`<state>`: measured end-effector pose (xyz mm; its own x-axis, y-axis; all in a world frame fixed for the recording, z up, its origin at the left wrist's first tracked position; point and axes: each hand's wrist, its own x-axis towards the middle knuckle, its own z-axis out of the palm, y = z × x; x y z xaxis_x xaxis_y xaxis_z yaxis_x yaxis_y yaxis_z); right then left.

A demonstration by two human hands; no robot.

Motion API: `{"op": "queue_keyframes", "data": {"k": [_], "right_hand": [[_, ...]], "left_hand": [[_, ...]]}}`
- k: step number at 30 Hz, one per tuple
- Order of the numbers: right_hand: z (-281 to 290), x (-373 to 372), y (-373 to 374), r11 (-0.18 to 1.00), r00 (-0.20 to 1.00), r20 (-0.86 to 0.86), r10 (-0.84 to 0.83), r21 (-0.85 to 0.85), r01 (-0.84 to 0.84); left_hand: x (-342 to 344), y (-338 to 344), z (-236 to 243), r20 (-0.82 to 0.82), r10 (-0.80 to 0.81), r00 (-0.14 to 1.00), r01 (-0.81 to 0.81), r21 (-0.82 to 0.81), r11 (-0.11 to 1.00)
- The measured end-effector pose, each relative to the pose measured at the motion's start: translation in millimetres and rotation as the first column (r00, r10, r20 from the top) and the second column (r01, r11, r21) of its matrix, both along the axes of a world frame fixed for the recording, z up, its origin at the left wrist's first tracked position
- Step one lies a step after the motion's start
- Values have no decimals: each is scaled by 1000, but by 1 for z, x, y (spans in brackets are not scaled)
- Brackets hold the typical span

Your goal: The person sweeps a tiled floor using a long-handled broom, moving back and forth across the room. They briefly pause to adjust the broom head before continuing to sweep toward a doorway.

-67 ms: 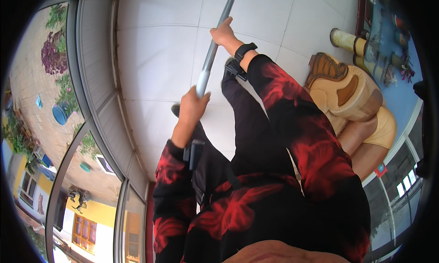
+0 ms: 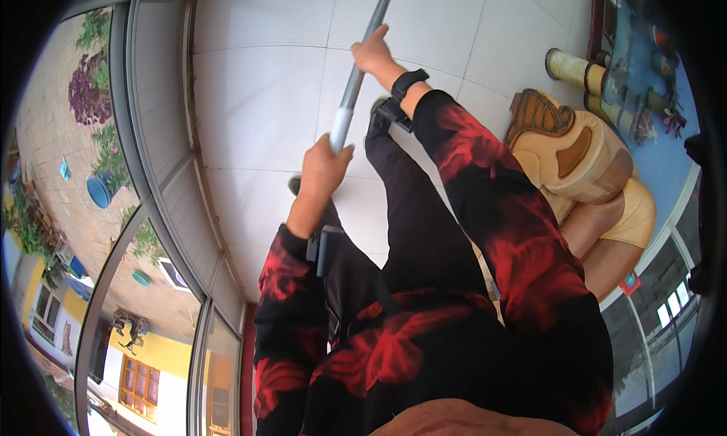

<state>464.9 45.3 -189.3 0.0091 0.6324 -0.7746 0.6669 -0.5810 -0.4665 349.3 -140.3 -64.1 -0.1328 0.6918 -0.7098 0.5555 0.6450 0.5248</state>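
A long metal pole (image 2: 353,90) with a pale grip section slants up and away in front of me; its far end runs out at the top edge, so what it carries is out of sight. My left hand (image 2: 324,165) is closed round the pale near end. Farther up the shaft, my right hand (image 2: 372,51) grips the bare metal, its thumb side turned outward. Both wrists wear black straps with small devices. Beneath the pole lies the pale tiled floor (image 2: 265,103).
A cream and brown padded sofa (image 2: 579,152) stands to my right, with yellowish cylinders (image 2: 568,66) beyond it. Along my left runs a framed window wall (image 2: 163,175), with a courtyard of plants outside. My shoes rest on the tiles below.
Both hands and the pole have shifted slightly to the right; my left hand is a touch higher. Both hands keep their hold.
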Motion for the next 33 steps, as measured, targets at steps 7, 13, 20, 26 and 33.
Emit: {"op": "queue_keyframes", "data": {"k": [7, 13, 20, 26, 33], "right_hand": [[3, 20, -26, 956, 954, 84, 289, 30, -292], [-44, -16, -189, 781, 780, 61, 623, 16, -625], [15, -61, -474, 493, 528, 397, 751, 195, -848], [95, -77, -626, 706, 991, -90, 100, -695, -135], [45, -49, -543, 787, 924, -155, -350, -584, 200]], "left_hand": [[18, -58, 44, -11, 38, 999, -38, -6, 999], [-32, -279, 136, -74, 25, 997, -44, -262, 964], [-72, -597, 288, -233, -49, 971, -68, -468, 881], [-69, -743, 379, -282, 17, 959, -216, -691, 690], [-47, -620, 339, -365, -30, 930, -178, -522, 834]]}}
